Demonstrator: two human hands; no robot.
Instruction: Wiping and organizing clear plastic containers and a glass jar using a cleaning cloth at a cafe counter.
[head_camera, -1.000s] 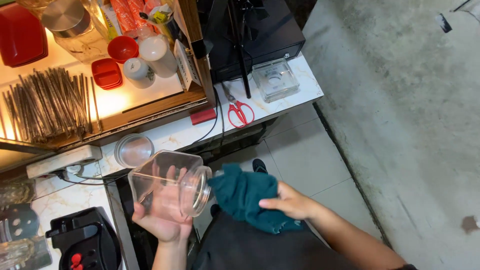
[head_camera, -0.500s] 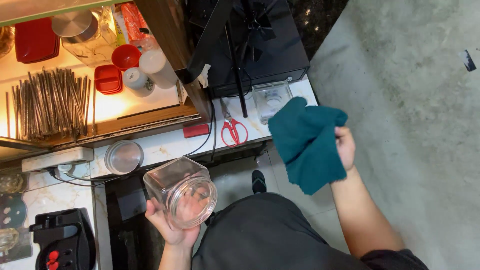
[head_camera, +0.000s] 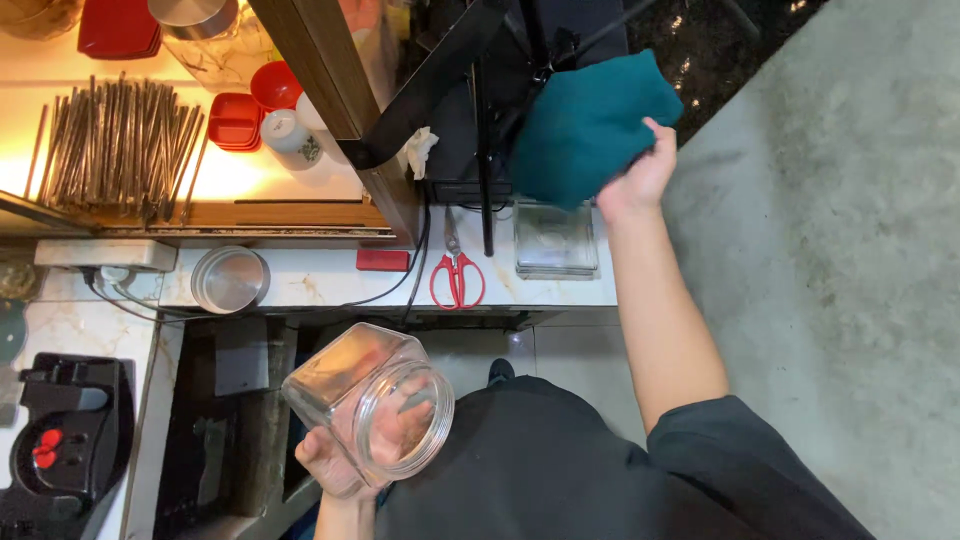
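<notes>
My left hand (head_camera: 330, 462) holds a clear square glass jar (head_camera: 365, 405) close to my body, its round mouth turned toward me. The jar looks empty. My right hand (head_camera: 640, 180) is stretched out far ahead, gripping a teal cloth (head_camera: 585, 125) above the black box and stand at the back of the counter. A round metal lid (head_camera: 230, 280) lies flat on the white marble counter (head_camera: 330, 278), left of the jar.
Red-handled scissors (head_camera: 457, 280) and a clear square container (head_camera: 556, 242) lie on the counter. A lit shelf at upper left holds many sticks (head_camera: 115, 150), red bowls (head_camera: 240, 115) and cups. A black machine (head_camera: 60, 440) sits at lower left. Grey floor spreads to the right.
My right hand lifted the teal cloth from beside the jar and carried it up and away over the counter. The jar came lower and tilted its mouth toward me.
</notes>
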